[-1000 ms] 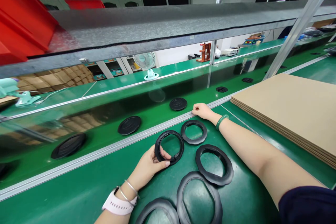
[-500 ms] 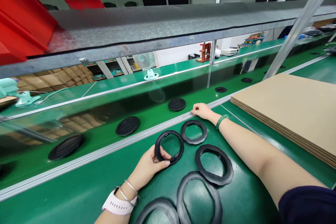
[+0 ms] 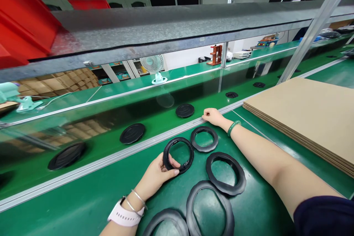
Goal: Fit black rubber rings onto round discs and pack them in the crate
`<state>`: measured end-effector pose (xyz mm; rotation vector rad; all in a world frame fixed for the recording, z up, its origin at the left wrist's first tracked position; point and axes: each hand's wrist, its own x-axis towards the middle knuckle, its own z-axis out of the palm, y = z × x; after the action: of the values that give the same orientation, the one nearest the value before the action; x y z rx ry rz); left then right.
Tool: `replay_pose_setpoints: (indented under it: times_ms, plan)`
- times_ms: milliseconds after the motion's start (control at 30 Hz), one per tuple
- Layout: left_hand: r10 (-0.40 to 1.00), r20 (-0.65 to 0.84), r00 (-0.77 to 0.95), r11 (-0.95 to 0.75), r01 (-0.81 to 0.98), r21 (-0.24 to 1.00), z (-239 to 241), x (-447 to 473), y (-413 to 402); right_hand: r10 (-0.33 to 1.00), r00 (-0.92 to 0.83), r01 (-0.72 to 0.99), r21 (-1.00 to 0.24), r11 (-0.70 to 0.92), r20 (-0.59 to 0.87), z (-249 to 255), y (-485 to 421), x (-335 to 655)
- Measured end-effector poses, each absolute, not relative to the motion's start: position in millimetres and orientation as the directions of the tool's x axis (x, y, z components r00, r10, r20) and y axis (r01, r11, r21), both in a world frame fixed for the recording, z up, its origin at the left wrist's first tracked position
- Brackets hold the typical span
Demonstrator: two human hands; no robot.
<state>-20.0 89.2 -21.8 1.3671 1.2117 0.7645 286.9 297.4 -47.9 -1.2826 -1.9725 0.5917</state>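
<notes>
My left hand (image 3: 159, 175) grips a black plastic ring (image 3: 190, 155) by its lower left side, with the thumb in front and fingers behind. Close by on the green table lie other black rings: a small one (image 3: 204, 149) touching or nearly touching the held ring, a thicker one (image 3: 240, 186) to the right, a large one (image 3: 190, 206) and another cut off by the bottom edge (image 3: 177, 217). My right hand (image 3: 212, 115) rests closed on the metal rail (image 3: 166, 133) beside the belt. Its fingers are curled, and whatever they might hold cannot be seen.
Beyond the rail, a green conveyor belt (image 3: 157, 127) carries several black discs, one disc (image 3: 185, 110) near my right hand. Stacked cardboard sheets (image 3: 301, 107) lie at right. Overhead run a metal shelf (image 3: 166, 25) and a red bin (image 3: 24, 18). A slanted post (image 3: 309, 33) stands at right.
The black discs on the belt have shifted slightly to the left. Both my hands and the rings on the table have stayed in place.
</notes>
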Motion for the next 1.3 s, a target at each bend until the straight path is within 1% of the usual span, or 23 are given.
replay_pose_setpoints:
  times_ms: [333, 600, 933, 1000, 1167, 1300]
  plan:
    - [0.943, -0.186, 0.276, 0.119, 0.241, 0.963, -22.1, -20.7, 88.9, 0.924, -0.263, 0.581, -0.718, 0.383, 0.279, -47.9, 297.0, 286.4]
    - [0.945, -0.185, 0.27, 0.119, 0.243, 0.963, -22.6, -20.9, 89.1, 0.92, -0.293, 0.61, -0.69, 0.391, 0.262, -50.7, 298.4, 287.7]
    - [0.944, -0.193, 0.266, 0.132, 0.23, 0.964, -24.8, -21.2, 90.4, 0.919, -0.298, 0.609, -0.691, 0.391, 0.257, -49.0, 297.5, 286.1]
    - [0.944, -0.195, 0.265, 0.134, 0.229, 0.964, -24.2, -20.8, 90.5, 0.917, -0.295, 0.616, -0.68, 0.397, 0.268, -49.4, 298.4, 285.7]
    - [0.947, -0.193, 0.258, 0.133, 0.231, 0.964, -21.6, -19.8, 89.7, 0.877, -0.305, 0.586, -0.653, 0.481, 0.372, -51.5, 301.6, 285.7]
    - [0.947, -0.19, 0.26, 0.128, 0.239, 0.963, -20.6, -19.3, 89.8, 0.88, -0.296, 0.594, -0.65, 0.474, 0.372, -51.3, 301.8, 286.3]
